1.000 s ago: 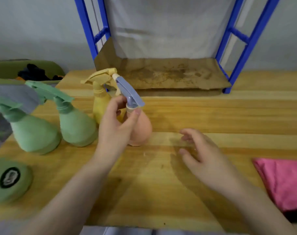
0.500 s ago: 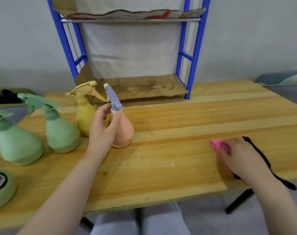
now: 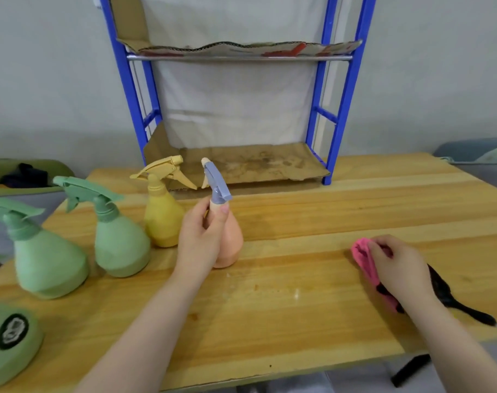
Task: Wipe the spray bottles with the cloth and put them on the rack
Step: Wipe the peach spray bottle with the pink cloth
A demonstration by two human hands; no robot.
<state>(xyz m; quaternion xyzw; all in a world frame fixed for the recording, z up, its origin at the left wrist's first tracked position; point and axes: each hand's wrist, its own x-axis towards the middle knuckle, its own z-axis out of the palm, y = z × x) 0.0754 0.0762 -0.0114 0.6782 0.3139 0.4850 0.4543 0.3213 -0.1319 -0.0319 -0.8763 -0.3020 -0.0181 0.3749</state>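
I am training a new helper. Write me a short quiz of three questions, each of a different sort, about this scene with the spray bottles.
1. True or false: the lower shelf of the blue rack already holds a bottle.
2. Which bottle does the left hand grip? A) yellow bottle B) peach bottle C) green bottle
3. Fill in: the right hand grips the ___ cloth.

Key: 1 false, the shelf is bare cardboard; 2 B, by the neck; 3 pink.
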